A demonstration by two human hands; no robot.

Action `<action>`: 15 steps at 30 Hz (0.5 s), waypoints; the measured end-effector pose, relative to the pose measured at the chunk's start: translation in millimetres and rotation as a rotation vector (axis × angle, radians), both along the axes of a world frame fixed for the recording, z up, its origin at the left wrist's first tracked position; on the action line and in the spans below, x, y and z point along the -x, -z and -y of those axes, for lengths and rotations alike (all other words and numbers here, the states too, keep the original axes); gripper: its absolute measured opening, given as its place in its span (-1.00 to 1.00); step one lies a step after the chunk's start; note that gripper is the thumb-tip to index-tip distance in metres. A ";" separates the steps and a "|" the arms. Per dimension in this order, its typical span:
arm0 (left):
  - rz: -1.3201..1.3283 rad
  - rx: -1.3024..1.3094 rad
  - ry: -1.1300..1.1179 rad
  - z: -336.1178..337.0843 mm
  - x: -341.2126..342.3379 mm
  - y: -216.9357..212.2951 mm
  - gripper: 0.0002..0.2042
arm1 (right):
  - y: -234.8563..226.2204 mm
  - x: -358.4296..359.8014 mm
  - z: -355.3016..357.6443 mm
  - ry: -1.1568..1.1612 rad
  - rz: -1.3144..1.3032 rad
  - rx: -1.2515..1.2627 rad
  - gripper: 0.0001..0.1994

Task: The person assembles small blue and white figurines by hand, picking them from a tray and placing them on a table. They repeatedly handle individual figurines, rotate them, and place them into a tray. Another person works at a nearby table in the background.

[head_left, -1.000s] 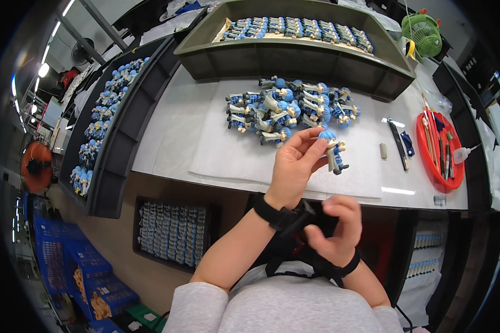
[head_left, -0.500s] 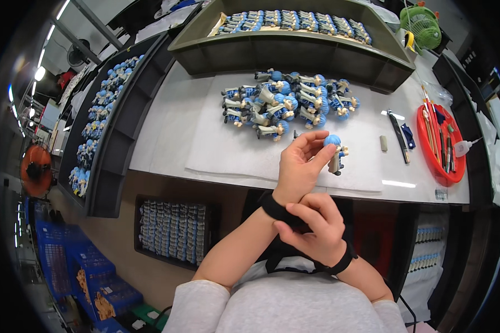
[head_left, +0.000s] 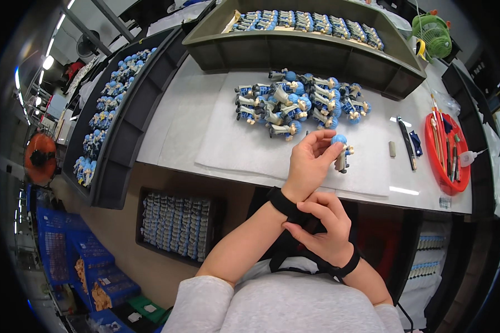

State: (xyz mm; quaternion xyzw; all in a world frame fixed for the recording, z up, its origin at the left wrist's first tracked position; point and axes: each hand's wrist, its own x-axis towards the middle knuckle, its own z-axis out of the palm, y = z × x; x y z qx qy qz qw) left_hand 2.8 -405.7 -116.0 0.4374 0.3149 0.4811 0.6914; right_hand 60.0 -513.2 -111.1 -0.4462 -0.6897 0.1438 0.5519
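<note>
My left hand [head_left: 307,165] is over the front part of the white table mat, pinching a small blue-haired figurine [head_left: 341,153] between thumb and fingers. The figurine is upright, head at the top. Around my left wrist runs a black wristband [head_left: 283,204]. My right hand [head_left: 326,230] is bent across below it, thumb and index finger closed on the band's edge; part of the grip is hidden. Another black band [head_left: 350,263] is on my right wrist. Just beyond my left hand lies a heap of similar figurines [head_left: 294,105] on the mat [head_left: 216,139].
A grey-green crate [head_left: 311,55] with rows of figurines stands at the back. To the left is a dark crate [head_left: 133,122] of figurines. On the right lie a red tray [head_left: 466,180] with brushes, a black-handled tool [head_left: 406,141] and a small grey block [head_left: 392,149]. Below sits another filled crate [head_left: 178,255].
The whole view has shifted slightly, so the table appears further right. The figurine has turned a little in my left hand. My right fingers stay at the left wristband.
</note>
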 end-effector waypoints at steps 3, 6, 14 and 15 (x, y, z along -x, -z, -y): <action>-0.069 -0.037 -0.016 4.8 0.9 0.8 -0.71 | -3.3 -4.6 -2.6 -0.017 -0.157 0.033 -0.57; -0.007 -0.038 0.024 6.0 4.0 2.7 -0.71 | -1.9 -5.3 3.4 -0.033 -0.214 0.123 -0.55; 0.268 0.195 0.346 10.7 42.1 -3.5 -0.63 | 9.6 -34.3 16.9 0.113 -0.820 0.397 -0.81; 0.275 0.206 0.353 13.0 43.2 -2.0 -0.63 | 7.2 -40.3 10.7 0.078 -0.942 0.464 -0.77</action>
